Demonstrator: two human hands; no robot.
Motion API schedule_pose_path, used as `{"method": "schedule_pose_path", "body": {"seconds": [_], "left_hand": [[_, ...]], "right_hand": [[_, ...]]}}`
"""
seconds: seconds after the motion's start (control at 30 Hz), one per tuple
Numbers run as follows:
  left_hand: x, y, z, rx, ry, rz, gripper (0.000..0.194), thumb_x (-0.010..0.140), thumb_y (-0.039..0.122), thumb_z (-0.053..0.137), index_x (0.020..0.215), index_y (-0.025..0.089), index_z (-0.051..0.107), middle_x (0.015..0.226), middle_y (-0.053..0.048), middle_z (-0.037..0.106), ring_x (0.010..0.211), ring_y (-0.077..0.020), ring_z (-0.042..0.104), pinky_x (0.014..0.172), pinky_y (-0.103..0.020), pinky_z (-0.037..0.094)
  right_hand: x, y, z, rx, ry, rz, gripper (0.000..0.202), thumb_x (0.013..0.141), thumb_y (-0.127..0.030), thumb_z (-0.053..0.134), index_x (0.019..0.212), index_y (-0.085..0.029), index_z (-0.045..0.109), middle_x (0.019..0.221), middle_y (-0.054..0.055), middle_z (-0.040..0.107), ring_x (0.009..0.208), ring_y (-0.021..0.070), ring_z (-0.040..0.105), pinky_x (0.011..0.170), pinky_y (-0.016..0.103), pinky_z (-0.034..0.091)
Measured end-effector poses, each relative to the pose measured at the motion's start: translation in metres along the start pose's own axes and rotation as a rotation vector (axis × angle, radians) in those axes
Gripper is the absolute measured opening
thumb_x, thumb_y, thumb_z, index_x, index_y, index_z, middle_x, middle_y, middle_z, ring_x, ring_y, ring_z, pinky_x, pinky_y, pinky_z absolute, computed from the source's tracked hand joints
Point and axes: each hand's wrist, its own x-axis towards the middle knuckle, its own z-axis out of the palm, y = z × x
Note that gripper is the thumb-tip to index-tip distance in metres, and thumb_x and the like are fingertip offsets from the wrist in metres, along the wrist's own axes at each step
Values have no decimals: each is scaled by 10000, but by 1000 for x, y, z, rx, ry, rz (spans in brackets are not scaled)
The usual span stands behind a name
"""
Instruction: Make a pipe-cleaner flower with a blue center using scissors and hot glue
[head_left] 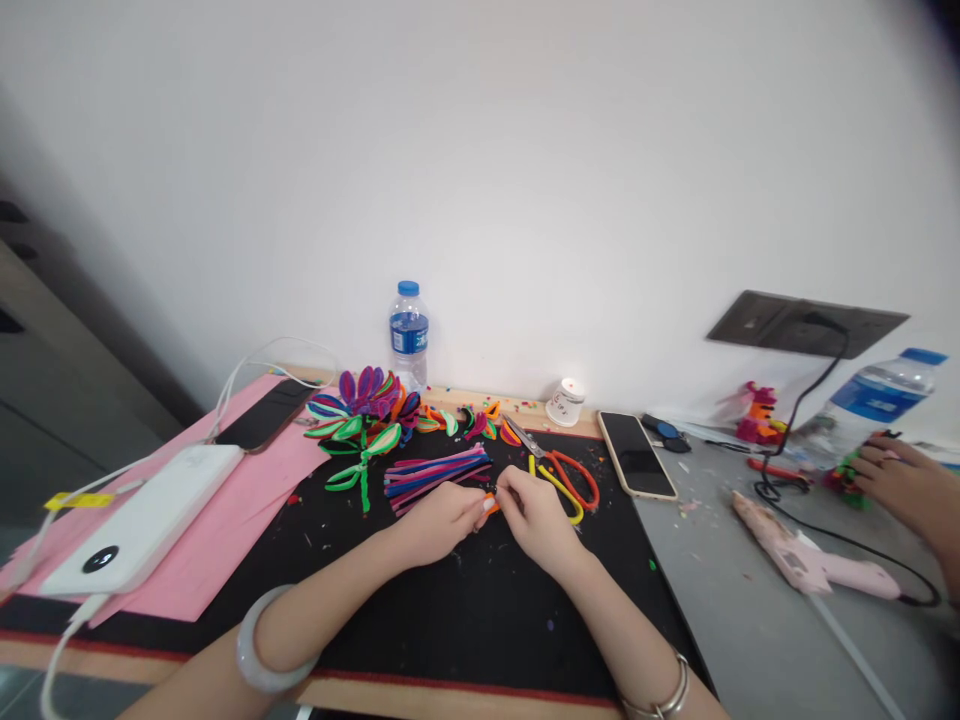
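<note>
In the head view, a person's two bare hands are meeting above a black mat lying on the surface (480,640). The left hand (454,515) and the right hand (531,510) are both pinching a small orange piece (491,503), their fingertips nearly touching. Behind the left hand, a bundle of fuzzy stems (435,480) is lying loose; scissors (579,478) are resting just beyond the right hand, their blades pointing away.

Because so little of the piece is showing between the fingertips, it could be slipping free or bending out of shape if either pinch loosens or pulls unevenly. A sideways swing of the right hand could be knocking the scissors, and a backward push of the left could be scattering the stems.

The fingers are covering most of the orange piece, so its full shape is staying unclear, as is a dark speck beside it. At the right edge, another person's hand (900,475) is being cut off at the arm and partly covering something green.
</note>
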Motion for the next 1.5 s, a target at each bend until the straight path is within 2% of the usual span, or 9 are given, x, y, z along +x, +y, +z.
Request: {"method": "schedule_pose_path", "body": {"seconds": [0.37, 0.5, 0.7, 1.03, 1.2, 1.33, 1.5], "left_hand": [[-1, 1, -1, -45, 30, -25, 346, 898, 341, 220, 692, 172, 440, 534, 42, 439, 478, -93, 420, 509, -220, 314], [-1, 1, -1, -14, -23, -26, 352, 897, 357, 229, 662, 174, 417, 518, 39, 461, 479, -97, 441, 522, -223, 328], [-2, 2, -2, 8, -84, -3, 316, 894, 328, 254, 740, 168, 478, 534, 31, 508, 495, -102, 483, 529, -214, 355], [-2, 3, 0, 4, -70, 28, 320, 901, 298, 243, 753, 157, 489, 525, 28, 541, 453, -88, 488, 523, -202, 381], [-3, 6, -1, 163, -23, 78, 305, 901, 252, 248, 751, 163, 497, 526, 21, 555, 507, -101, 524, 579, -212, 392], [-4, 6, 0, 339, 19, 78, 272, 890, 246, 287, 753, 163, 506, 573, 5, 561, 541, -114, 539, 569, -217, 391], [-3, 4, 3, 510, 18, 116, 283, 893, 253, 278, 761, 158, 508, 624, -15, 571, 575, -136, 560, 553, -232, 389]], "right_hand": [[0, 3, 2, 148, -86, 84, 253, 861, -209, 376, 616, -187, 433, 528, -45, 450, 504, 96, 421, 525, 203, 304], [1, 2, 2, 165, -101, 74, 264, 867, -208, 378, 618, -180, 463, 529, -47, 454, 508, 88, 429, 537, 195, 314], [0, 4, 3, 164, -115, 82, 259, 863, -206, 391, 614, -175, 455, 531, -52, 462, 499, 77, 408, 526, 184, 306], [1, 2, 1, 171, -123, 83, 295, 874, -232, 362, 596, -170, 438, 518, -50, 433, 483, 77, 398, 506, 192, 292], [0, 3, 2, 199, -131, 145, 348, 878, -278, 349, 569, -165, 462, 485, -52, 409, 454, 76, 366, 490, 200, 279], [1, 4, 5, 245, -185, 166, 320, 856, -252, 372, 585, -157, 515, 520, -42, 432, 497, 83, 390, 510, 199, 287], [3, 10, 7, 335, -215, 236, 273, 817, -215, 388, 552, -160, 425, 536, -48, 391, 519, 83, 359, 499, 193, 275]]}}
